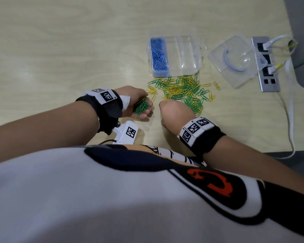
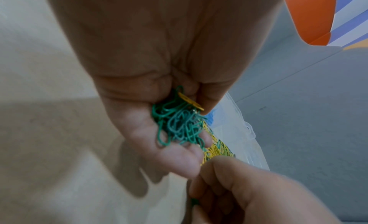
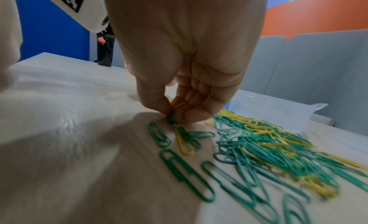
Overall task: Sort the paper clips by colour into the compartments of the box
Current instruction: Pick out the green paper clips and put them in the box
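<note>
A clear compartment box point(image 1: 186, 55) stands on the table; its left compartment holds blue paper clips point(image 1: 159, 54), the others look empty. A mixed pile of green and yellow clips point(image 1: 184, 92) point(image 3: 268, 148) lies in front of it. My left hand point(image 1: 139, 106) point(image 2: 175, 125) cups a bunch of green clips point(image 1: 141, 107) point(image 2: 179, 126) in its curled palm, with a yellow clip point(image 2: 190, 103) on top under the thumb. My right hand point(image 1: 165, 104) point(image 3: 173, 115), at the pile's near-left edge, pinches a green clip point(image 3: 171, 118) between thumb and forefinger.
The box's clear lid point(image 1: 235, 60) lies open-side up to the right. Beyond it a grey socket strip point(image 1: 265, 64) holds white cables point(image 1: 290, 106) that run off the table's right edge. Loose green clips point(image 3: 185, 172) lie near my right wrist.
</note>
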